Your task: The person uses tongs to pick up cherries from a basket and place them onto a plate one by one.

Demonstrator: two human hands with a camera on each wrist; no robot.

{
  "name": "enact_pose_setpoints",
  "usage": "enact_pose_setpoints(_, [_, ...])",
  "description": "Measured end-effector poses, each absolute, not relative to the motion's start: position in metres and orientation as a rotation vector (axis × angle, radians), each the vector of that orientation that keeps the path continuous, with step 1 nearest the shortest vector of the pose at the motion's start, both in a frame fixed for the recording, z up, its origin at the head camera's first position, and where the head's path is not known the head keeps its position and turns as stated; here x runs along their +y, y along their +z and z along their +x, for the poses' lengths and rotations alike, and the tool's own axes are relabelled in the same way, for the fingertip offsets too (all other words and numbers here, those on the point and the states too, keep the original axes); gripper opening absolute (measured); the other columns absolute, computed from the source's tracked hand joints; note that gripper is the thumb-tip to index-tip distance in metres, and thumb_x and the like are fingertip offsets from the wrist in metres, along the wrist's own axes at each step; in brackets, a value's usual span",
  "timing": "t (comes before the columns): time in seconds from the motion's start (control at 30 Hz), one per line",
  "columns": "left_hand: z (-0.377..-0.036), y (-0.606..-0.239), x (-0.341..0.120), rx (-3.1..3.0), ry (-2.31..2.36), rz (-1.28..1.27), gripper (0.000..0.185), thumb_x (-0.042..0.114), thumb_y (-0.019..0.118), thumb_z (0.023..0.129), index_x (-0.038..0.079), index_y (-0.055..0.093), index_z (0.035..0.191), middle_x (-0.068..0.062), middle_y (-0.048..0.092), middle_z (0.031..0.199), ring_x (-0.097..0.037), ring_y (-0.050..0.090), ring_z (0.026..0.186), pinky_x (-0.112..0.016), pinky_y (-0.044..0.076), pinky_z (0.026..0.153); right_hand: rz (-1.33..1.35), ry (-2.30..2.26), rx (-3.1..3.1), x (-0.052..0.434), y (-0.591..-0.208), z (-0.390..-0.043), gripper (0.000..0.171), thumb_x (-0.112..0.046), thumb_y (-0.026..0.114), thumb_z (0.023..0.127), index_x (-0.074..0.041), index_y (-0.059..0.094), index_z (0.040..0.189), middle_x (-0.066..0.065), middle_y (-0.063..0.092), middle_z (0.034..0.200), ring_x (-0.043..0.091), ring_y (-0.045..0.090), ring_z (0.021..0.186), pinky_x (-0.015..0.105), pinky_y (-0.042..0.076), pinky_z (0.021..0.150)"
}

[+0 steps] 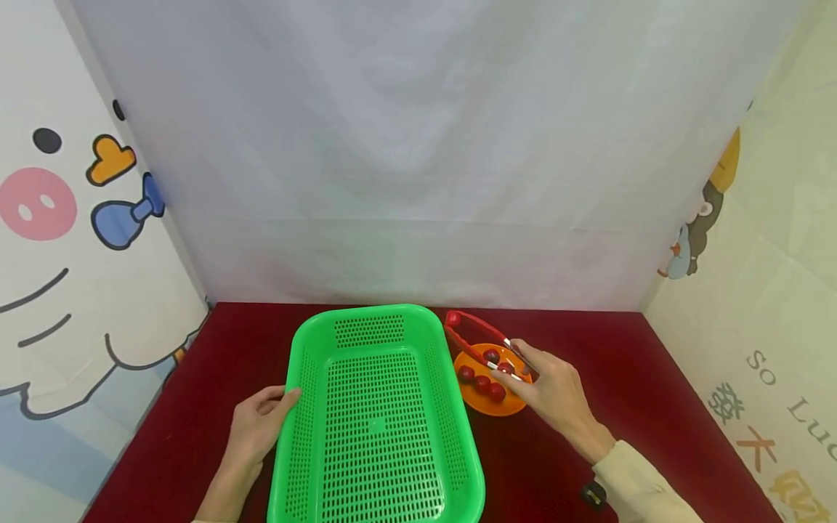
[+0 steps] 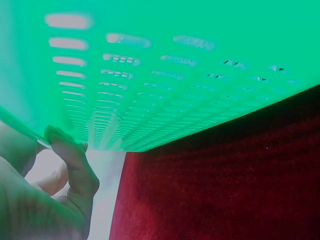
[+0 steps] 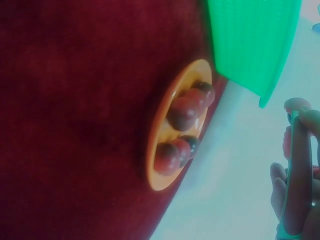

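Note:
My left hand (image 1: 260, 427) pinches the left rim of a large green plastic basket (image 1: 465, 436) with a slotted floor and walls. In the left wrist view, the thumb (image 2: 75, 162) lies against the rim, and the slotted wall fills the upper part. Nothing lies inside the basket. My right hand (image 1: 556, 385) grips a pair of red tongs (image 1: 484, 322) with white bands. At the tongs' tips, near the basket's far right corner, is one small red round fruit (image 1: 453, 318). Below the tongs sits an orange plate (image 1: 493, 408) with several similar dark-red fruits (image 3: 184, 113).
A dark red cloth (image 1: 556, 465) covers the table. A white curtain (image 1: 418, 181) hangs behind it, and printed cartoon sheets (image 1: 78, 276) line both sides. A small black object (image 1: 593, 495) sits beside the right sleeve (image 1: 644, 483).

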State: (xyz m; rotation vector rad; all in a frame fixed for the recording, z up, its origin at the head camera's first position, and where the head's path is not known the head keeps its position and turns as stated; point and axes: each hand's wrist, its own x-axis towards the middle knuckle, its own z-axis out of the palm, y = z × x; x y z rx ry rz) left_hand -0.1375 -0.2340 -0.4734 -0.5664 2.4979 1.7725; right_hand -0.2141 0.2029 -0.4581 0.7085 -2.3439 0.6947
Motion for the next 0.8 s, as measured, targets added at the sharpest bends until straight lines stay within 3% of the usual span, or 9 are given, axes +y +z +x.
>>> enact_pose_setpoints(0.2, [-0.137,-0.474,-0.234,2.505,1.767,-0.564,0.056,0.038,0.065,0.102,-0.004,0.057,0.139,-0.013,0.069,0.108,-0.035,0.059,0.114,-0.049,0.049,0.091,0.635,0.652,-2.406,0.215,-0.463,-0.213,0.054,-0.025,0.096,0.072,-0.004,0.074,0.116,-0.004,0.056,0.066,0.006,0.041,0.058,0.021,0.038,0.047])
enact_pose_setpoints(0.8, [-0.137,-0.475,-0.234,2.495,1.78,-0.563,0.055,0.038,0.064,0.103,-0.003,0.057,0.139,-0.014,0.069,0.11,-0.036,0.058,0.117,-0.051,0.048,0.093,0.568,0.544,-2.65,0.23,-0.47,-0.209,0.047,-0.031,0.093,0.077,-0.005,0.074,0.11,-0.011,0.046,0.062,0.006,0.037,0.054,0.021,0.034,0.046])
